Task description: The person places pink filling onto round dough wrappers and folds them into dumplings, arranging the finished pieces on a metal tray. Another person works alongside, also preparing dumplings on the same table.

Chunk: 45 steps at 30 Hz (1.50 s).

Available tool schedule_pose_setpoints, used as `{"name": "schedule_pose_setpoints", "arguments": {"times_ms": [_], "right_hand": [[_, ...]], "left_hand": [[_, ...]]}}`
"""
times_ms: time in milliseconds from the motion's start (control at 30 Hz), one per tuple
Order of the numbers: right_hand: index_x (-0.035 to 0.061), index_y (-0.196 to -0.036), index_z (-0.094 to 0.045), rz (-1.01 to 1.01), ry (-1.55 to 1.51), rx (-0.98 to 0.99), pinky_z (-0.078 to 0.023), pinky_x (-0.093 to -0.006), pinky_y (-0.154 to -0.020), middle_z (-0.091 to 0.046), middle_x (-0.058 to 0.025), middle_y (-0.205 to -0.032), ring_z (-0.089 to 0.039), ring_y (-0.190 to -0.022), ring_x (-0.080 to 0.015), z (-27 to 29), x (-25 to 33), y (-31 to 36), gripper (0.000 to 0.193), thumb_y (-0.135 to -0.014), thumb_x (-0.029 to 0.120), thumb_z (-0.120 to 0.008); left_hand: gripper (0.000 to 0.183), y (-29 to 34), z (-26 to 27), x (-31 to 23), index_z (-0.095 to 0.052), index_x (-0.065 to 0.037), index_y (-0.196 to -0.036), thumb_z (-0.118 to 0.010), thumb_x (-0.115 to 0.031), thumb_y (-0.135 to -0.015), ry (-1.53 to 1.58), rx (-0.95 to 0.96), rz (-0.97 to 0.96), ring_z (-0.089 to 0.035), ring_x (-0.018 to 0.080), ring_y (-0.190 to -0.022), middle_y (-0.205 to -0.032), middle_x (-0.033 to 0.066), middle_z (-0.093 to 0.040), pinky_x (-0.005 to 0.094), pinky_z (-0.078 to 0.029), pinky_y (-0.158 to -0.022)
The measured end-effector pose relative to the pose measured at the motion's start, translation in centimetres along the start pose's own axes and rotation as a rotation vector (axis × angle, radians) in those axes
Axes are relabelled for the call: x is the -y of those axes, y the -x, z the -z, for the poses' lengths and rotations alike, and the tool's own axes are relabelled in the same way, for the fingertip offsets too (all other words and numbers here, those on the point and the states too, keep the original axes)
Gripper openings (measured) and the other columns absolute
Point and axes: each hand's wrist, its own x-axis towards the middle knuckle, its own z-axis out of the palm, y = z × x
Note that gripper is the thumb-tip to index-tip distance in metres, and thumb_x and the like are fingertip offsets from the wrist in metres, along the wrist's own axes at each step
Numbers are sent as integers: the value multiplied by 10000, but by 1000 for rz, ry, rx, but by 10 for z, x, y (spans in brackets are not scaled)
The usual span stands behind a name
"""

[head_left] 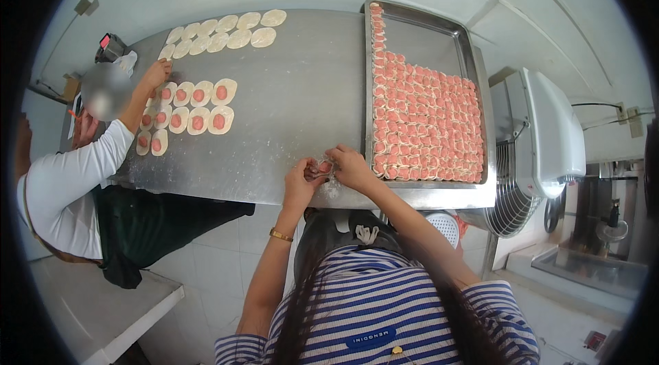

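Near the front edge of the steel table, my left hand (300,183) and my right hand (352,168) pinch a small open-topped dumpling (325,167) between them. Its thin wrapper stands up around pink filling. Just right of my hands lies a large metal tray (432,32). Tight rows of open-topped dumplings (427,121) with pink centres fill its near and middle part. At the left of the table, flat wrappers (222,92) carry lumps of pink filling. Plain round wrappers (239,39) lie in rows at the back left.
On the left a co-worker in a white sleeve (103,155) reaches over the wrappers with one hand (158,74). The steel table (302,90) has flour dusted near me. A white machine with a wire guard (549,131) stands right of the tray. A perforated white container (444,227) sits below the table's edge.
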Motion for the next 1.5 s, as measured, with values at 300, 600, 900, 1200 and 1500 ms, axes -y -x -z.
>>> {"name": "schedule_pose_setpoints", "arguments": {"times_ms": [300, 600, 900, 1200, 1500], "right_hand": [[26, -926, -621, 22, -94, 76, -488, -390, -681, -599, -141, -892, -605, -803, -337, 1, -7, -6, 299, -650, -75, -570], [20, -995, -615, -7, -143, 52, -489, -390, -701, -587, -137, -904, -602, -821, -337, -1, -6, -4, 365, -652, -90, -555], [15, -958, -622, 23, -137, 38, -480, -407, -720, -592, -158, -914, -589, -837, -368, -6, -5, -3, 273, -694, -32, -569], [37, -987, -626, 39, -140, 54, -464, -429, -761, -593, -159, -926, -573, -875, -376, -4, -6, -6, 284, -712, -12, -572], [85, -1105, -591, 102, 96, 150, -451, -395, -848, -552, -96, -1080, -535, -980, -317, 1, 16, -1, 446, -682, -54, -580]], "left_hand": [[245, -10, -2, 2, -618, -20, -922, -735, -41, -708, -62, 77, 35, -646, 137, -709, -783, 67, -667, 266, -516, -672], [224, -13, -2, 2, -610, -20, -922, -718, -24, -726, -64, 70, -9, -656, 150, -717, -794, 80, -672, 276, -520, -676], [187, -14, -4, 6, -616, -20, -912, -700, -14, -745, -58, 68, -45, -650, 143, -715, -773, 61, -667, 264, -515, -670], [184, -15, -1, 3, -620, -8, -920, -692, -23, -751, -57, 50, 1, -659, 155, -740, -807, 78, -678, 274, -516, -680], [231, -19, 49, 47, -620, -1, -970, -675, -14, -746, -34, -223, 50, -635, 195, -692, -798, 109, -658, 302, -503, -659]]}}
